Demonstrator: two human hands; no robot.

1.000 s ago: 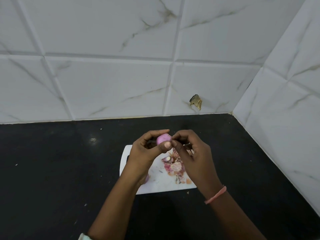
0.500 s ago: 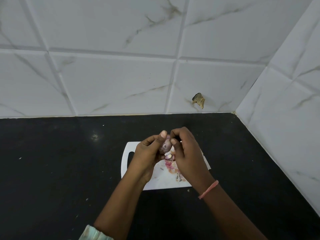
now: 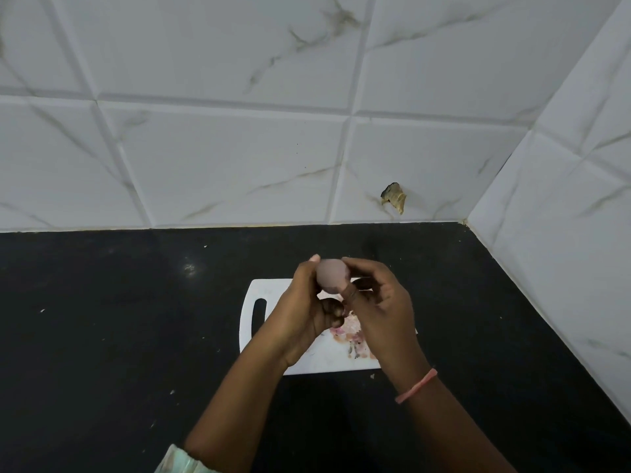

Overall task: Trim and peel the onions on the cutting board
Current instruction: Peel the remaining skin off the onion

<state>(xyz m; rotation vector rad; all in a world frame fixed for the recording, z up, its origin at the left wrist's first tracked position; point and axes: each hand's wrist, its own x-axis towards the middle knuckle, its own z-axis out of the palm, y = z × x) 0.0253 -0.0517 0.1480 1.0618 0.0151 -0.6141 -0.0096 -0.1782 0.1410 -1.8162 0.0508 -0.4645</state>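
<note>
Above the cutting board (image 3: 273, 291): my left hand (image 3: 300, 312) and right hand (image 3: 379, 302) both pinch the onion (image 3: 331, 274).
Peeling advice: I'd judge a firm left grip, stripping skin over the board.

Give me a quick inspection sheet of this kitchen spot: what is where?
Surface: black stone counter, a few pale specks.
Job's things: small pinkish peeled onion held above the white plastic cutting board.
Clutter: pink onion skins piled on the board.
Hands: left hand and right hand both pinch the onion.
Cables: nothing seen.
Surroundings: white marbled wall tiles; brown chipped patch low on the wall; pink wristband on right wrist.
</note>
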